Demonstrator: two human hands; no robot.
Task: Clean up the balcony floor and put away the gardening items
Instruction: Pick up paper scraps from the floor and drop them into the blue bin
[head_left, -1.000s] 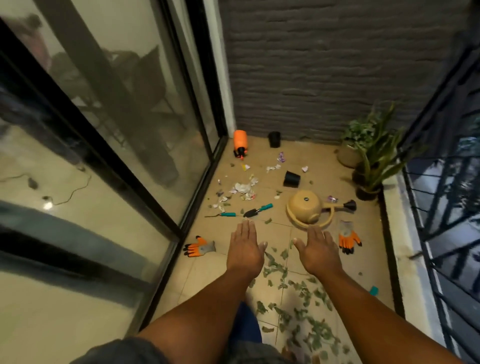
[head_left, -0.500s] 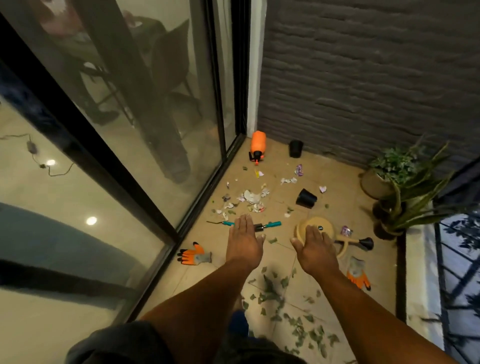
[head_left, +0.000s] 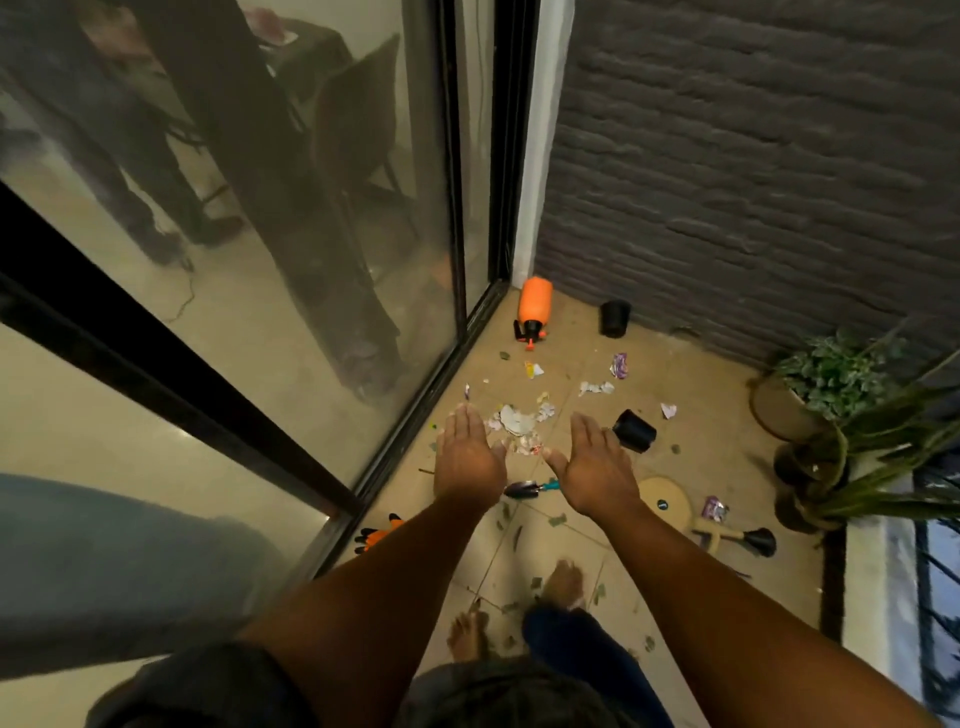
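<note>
Orange sprayer (head_left: 534, 307) — apparently toppled — beyond hands (head_left: 530, 462).

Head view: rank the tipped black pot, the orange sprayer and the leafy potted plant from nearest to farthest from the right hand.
From the right hand:
1. Tipped black pot, just beyond its fingertips.
2. Orange sprayer, in the far corner by the glass door.
3. Leafy potted plant, far right by the wall.

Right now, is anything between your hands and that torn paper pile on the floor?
Nothing visible. Both hands, left and right, are open, held out above the floor, holding nothing. The paper scraps lie between and just beyond the fingertips. The tipped black pot sits right of the pile, the trowel nearer you; neither covers it.
</note>
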